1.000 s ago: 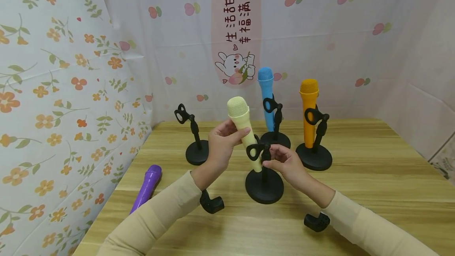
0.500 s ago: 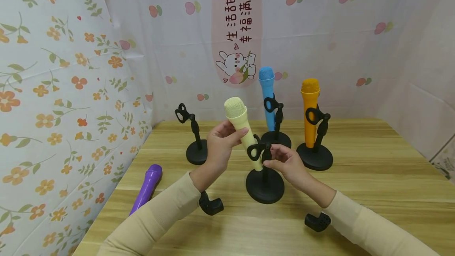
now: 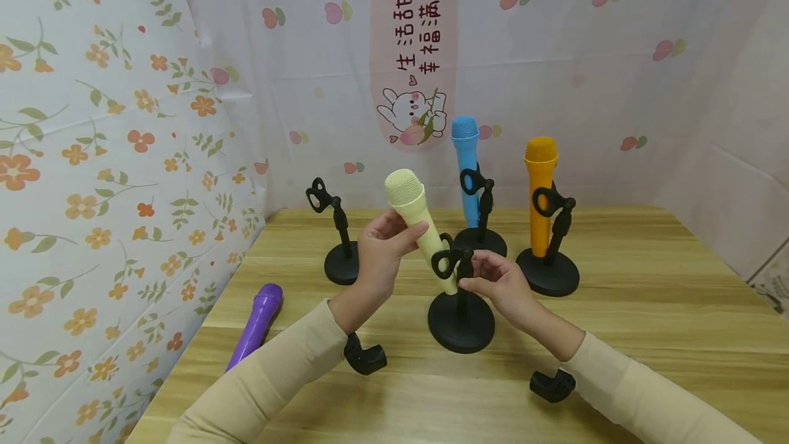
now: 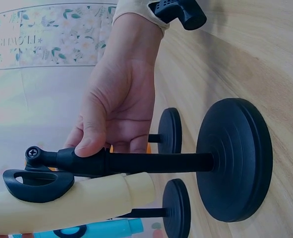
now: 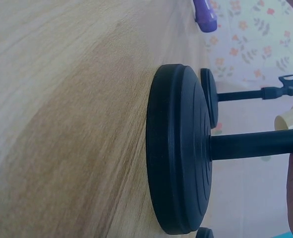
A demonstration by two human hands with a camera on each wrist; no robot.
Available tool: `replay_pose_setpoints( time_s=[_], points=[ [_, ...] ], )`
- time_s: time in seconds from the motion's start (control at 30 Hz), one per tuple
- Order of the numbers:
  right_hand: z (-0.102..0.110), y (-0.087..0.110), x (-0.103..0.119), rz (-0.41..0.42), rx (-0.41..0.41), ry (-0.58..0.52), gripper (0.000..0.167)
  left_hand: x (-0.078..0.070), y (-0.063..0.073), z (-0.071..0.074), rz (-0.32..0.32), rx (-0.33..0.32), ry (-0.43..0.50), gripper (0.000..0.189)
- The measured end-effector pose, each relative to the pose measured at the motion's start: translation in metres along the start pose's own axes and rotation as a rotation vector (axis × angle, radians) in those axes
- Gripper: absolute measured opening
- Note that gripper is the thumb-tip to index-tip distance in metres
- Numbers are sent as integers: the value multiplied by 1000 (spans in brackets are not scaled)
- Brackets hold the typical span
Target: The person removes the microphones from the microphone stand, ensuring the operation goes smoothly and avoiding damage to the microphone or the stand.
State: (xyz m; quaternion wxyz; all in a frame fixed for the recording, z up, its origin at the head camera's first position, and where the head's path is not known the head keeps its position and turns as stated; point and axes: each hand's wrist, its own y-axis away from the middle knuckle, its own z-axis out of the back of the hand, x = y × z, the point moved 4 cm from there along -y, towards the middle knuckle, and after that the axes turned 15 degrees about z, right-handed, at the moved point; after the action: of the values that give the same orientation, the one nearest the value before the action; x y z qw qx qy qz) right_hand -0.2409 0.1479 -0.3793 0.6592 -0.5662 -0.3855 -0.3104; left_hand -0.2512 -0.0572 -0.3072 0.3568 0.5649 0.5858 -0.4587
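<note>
My left hand [image 3: 381, 252] grips a pale yellow microphone [image 3: 409, 199] around its upper handle. The microphone leans to the left, its lower handle inside the ring clip [image 4: 39, 186] of a black tabletop stand [image 3: 461, 326]. With thumb and fingers, my right hand [image 3: 502, 288] holds that stand near the top of its stem. In the left wrist view, the right thumb lies on the stem's collar [image 4: 84, 161]. The round base rests on the wooden table. Only part of the right hand shows in the right wrist view.
Behind stand a blue microphone [image 3: 466, 156] and an orange microphone [image 3: 540, 204], each in a black stand. A third stand [image 3: 341, 263] at back left has a bare clip. A purple microphone [image 3: 255, 324] lies at left. A patterned curtain [image 3: 308, 88] hangs behind the table [image 3: 653, 279].
The pale yellow microphone's head has tipped slightly further left in my left hand. My right hand keeps its hold on the stand. The head view has shifted slightly.
</note>
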Motion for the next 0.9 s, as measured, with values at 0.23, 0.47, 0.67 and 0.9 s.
replay_pose_setpoints(
  time_s=[0.23, 0.47, 0.67, 0.9],
  points=[
    [1, 1, -1, -20, -11, -5, 31, 1, -1, 0, 4, 8, 6, 29],
    [2, 0, -1, -25, -6, -15, 31, 0, -1, 0, 1, 19, 21, 27],
    [1, 0, -1, -24, -8, -18, 34, 1, -1, 2, 7, 23, 28, 28],
    [1, 0, -1, -31, -5, -19, 33, 1, -1, 4, 13, 25, 35, 30]
  ],
)
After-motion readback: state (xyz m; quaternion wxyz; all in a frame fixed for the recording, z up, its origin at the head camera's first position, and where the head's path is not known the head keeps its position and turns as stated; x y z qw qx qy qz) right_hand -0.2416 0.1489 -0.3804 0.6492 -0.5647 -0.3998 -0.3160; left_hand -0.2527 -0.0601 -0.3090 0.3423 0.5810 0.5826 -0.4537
